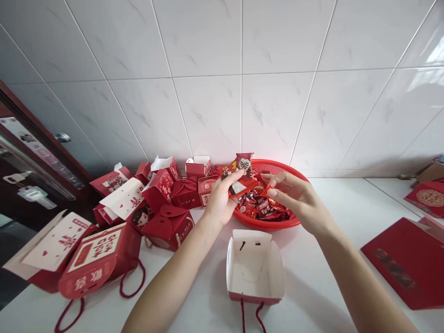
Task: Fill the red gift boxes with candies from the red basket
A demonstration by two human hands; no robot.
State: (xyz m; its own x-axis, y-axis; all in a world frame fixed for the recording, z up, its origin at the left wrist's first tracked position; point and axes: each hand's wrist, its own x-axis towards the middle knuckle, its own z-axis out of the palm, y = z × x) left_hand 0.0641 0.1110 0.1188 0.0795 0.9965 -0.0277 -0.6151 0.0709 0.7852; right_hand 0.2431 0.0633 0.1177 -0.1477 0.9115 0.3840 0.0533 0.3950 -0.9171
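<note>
Over the red plastic basket, my left hand is closed around several wrapped candies in red and dark red packaging. One packet sticks up past the thumb. My right hand is close by, its thumb and fingers pinching a small bright red wrapped candy. Many shiny red wrapped candies lie in the basket beneath both hands. Between my forearms stands a gift box with its top open, white inside, with dark red cord handles toward me.
Many red and white gift boxes crowd the left of the white counter, some with cord handles. A large red box stands at the right. Behind is a tiled wall; a dark door with keys is at far left.
</note>
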